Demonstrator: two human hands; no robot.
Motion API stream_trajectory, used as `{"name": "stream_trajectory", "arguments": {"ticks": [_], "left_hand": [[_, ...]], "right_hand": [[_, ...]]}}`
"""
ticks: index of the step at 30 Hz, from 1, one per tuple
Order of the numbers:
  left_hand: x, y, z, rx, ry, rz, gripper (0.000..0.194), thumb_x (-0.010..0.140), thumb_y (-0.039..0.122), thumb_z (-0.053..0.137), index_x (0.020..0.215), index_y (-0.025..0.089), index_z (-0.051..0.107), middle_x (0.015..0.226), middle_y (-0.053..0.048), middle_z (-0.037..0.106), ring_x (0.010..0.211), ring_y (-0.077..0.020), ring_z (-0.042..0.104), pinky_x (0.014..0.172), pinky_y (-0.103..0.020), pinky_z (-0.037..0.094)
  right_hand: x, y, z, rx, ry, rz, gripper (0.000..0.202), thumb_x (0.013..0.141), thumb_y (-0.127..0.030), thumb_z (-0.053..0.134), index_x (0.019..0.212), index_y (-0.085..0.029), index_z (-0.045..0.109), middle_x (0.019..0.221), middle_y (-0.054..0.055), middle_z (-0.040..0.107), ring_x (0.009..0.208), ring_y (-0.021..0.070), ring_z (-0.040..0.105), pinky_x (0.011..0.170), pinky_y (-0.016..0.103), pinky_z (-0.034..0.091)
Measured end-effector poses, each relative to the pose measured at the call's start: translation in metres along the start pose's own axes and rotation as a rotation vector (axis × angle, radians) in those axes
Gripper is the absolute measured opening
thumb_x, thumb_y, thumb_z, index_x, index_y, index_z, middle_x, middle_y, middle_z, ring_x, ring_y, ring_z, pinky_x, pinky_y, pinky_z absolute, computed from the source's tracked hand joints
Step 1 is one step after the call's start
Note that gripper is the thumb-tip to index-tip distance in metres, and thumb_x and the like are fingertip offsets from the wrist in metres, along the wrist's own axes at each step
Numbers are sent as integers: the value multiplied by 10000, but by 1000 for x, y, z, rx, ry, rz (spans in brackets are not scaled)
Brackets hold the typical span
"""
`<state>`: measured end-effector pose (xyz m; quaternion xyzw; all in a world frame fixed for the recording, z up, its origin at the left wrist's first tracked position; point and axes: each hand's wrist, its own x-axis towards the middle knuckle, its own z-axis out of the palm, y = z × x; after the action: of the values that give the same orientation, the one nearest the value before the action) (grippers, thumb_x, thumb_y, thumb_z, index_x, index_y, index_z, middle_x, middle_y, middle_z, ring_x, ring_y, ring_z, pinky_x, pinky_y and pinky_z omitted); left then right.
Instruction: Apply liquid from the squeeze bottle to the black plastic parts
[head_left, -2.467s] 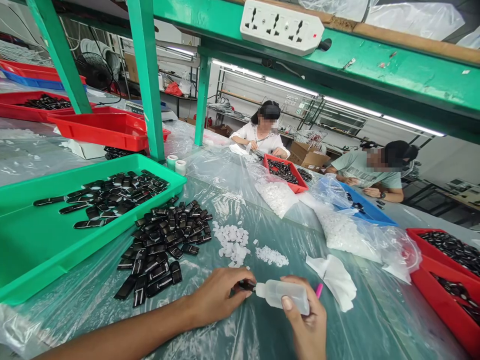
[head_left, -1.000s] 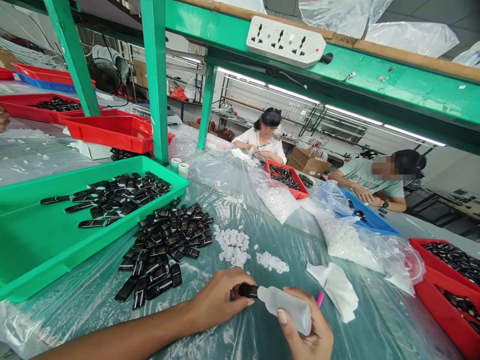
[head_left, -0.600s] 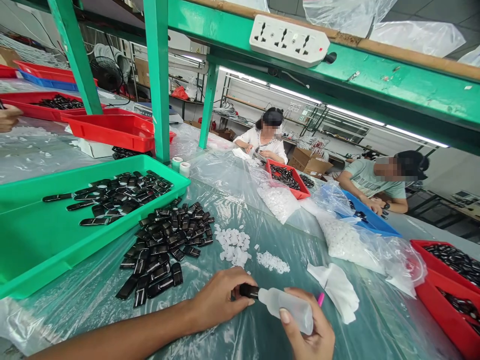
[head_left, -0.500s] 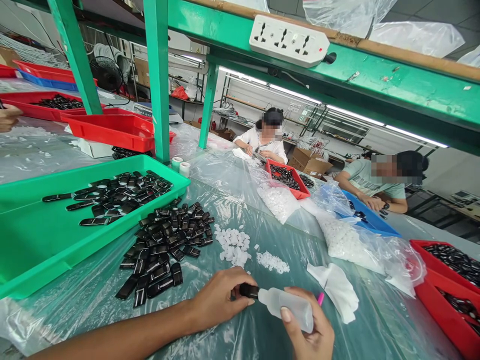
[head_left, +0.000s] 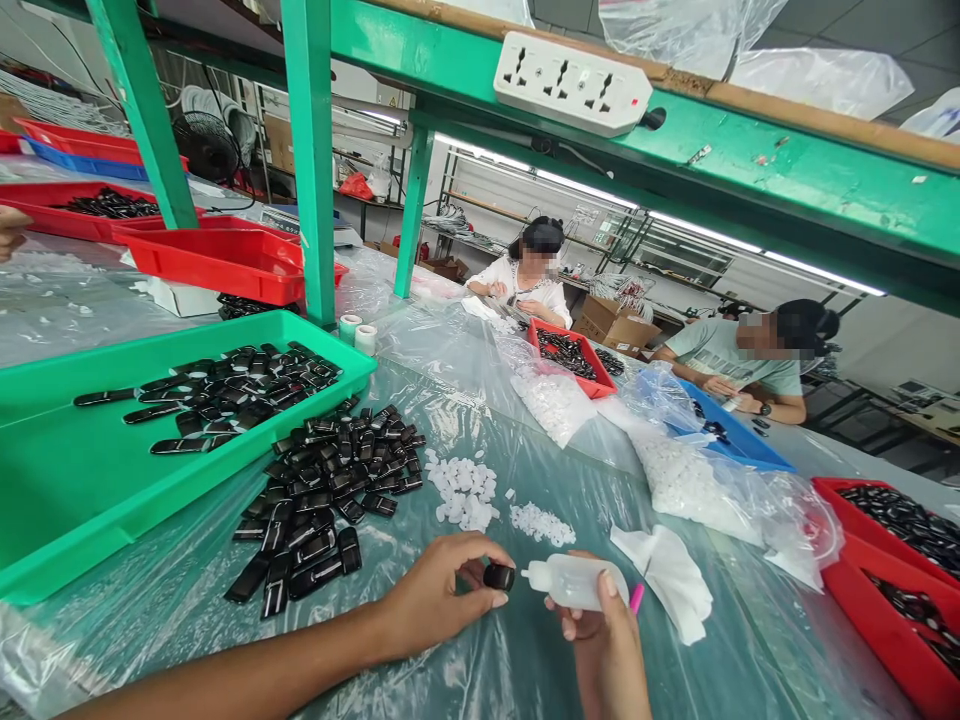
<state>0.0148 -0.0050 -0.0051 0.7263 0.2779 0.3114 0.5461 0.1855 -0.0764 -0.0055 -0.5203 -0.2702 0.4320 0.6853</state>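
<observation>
Between thumb and fingers, my left hand (head_left: 439,595) pinches a small black plastic piece (head_left: 499,577). My right hand (head_left: 604,630) is closed round a translucent squeeze bottle (head_left: 574,582), tilted onto its side with the nozzle pointing left. A small gap separates the nozzle from the black piece. A pink stick-like thing (head_left: 637,598) shows beside my right hand, partly hidden. Beyond my left hand lies a heap of black plastic pieces (head_left: 337,490). White translucent bits (head_left: 461,490) and a smaller pile of tiny white bits (head_left: 541,524) rest on the plastic-covered table.
A green tray (head_left: 67,520) with black pieces stands left. White tissue (head_left: 664,580) lies right, near bags of white bits (head_left: 690,480) and red trays (head_left: 885,610). A green frame (head_left: 315,160) with a power strip (head_left: 570,85) crosses above. Two people sit opposite; another hand (head_left: 10,232) shows far left.
The bottle's nozzle has drawn back from the black piece, and the bottle lies more level. My left hand has turned the piece so its end faces me more.
</observation>
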Motion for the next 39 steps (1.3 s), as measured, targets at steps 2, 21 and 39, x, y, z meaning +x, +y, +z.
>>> {"name": "stream_trajectory", "arguments": {"ticks": [2,21,39], "left_hand": [[0,1,0,-22,-1,-23,214,760,194,601,970,195,643,946,-38,627,835,-163,590,737,-236,480],[0,0,-1,9,14,7,211,733,184,643,943,165,653,887,-44,631,753,-155,571,668,-229,457],[1,0,-1,7,26,59,206,732,135,639,933,177,657,884,-35,616,792,-155,568,685,-223,459]], "right_hand": [[0,-2,3,51,-1,19,344,797,-509,523,866,-179,592,498,-51,457,460,125,483,524,268,431],[-11,-1,1,-271,67,-206,390,703,-508,631,907,-178,599,607,-7,548,475,118,464,455,231,365],[-19,-2,4,-437,139,-448,306,654,-455,683,814,-197,645,829,51,587,706,174,547,560,224,436]]}}
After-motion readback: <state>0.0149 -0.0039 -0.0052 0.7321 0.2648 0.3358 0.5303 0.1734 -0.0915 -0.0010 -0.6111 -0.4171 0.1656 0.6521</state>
